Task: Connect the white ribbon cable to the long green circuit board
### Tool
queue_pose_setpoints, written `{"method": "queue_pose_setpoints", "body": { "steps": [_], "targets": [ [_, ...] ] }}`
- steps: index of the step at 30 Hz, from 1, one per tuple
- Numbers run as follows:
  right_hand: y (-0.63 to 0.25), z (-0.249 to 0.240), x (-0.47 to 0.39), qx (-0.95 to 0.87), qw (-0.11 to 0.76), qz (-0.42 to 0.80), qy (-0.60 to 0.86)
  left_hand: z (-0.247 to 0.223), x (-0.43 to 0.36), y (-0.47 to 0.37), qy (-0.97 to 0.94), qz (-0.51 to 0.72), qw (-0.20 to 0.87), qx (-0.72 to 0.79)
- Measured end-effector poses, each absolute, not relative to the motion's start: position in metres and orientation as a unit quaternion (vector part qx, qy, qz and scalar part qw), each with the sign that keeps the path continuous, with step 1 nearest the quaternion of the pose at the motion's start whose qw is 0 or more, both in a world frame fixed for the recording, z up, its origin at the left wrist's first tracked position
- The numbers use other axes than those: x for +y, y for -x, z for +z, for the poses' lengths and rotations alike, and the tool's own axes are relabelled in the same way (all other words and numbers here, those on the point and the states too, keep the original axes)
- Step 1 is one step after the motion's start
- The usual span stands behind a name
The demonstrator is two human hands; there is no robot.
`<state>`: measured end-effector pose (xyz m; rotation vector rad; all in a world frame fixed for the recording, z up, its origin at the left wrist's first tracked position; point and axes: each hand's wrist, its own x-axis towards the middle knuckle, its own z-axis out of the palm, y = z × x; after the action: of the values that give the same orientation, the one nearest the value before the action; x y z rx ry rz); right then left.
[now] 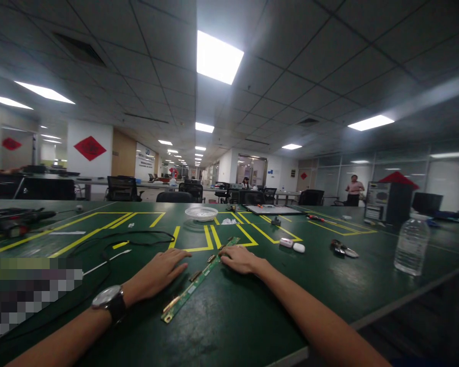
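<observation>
Partly under right hand (239, 259), circuit board (193, 288)

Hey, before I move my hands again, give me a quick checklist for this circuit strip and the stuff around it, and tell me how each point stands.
1. Right hand on the circuit strip: ok, it touches the far end.
2. Right-hand grip firm: cannot tell; the hand hides the contact.
3. Left hand free: ok, it is beside the strip with nothing seen in it.
4. Left wrist bare: not ok, a watch is on it.
5. Water bottle upright and apart from the strip: ok.
6. Bottle cap tight: cannot tell.
</observation>
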<state>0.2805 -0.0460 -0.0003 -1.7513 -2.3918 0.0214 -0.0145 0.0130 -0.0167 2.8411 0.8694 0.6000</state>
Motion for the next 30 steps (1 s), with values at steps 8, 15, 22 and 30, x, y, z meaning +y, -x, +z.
{"method": "queue_pose_setpoints", "body": {
  "steps": [8, 15, 22, 30],
  "targets": [
    [-0.242, 0.003, -0.064, -0.91, 0.163, 0.086, 0.373, -0.019, 0.001, 0.008, -0.953, 0.179, 0.067, 0.235],
    [-0.287, 0.016, -0.064, -0.705, 0.1, -0.088, 0.697, -0.018, -0.007, 0.005, -0.962, 0.139, 0.077, 0.223],
    [-0.319, 0.006, -0.058, -0.698, 0.05, -0.05, 0.713, -0.016, -0.01, 0.004, -0.965, 0.144, 0.059, 0.213],
    [-0.315, 0.006, -0.055, -0.73, 0.078, -0.031, 0.678, -0.018, -0.009, 0.002, -0.966, 0.158, 0.035, 0.202]
  ]
}}
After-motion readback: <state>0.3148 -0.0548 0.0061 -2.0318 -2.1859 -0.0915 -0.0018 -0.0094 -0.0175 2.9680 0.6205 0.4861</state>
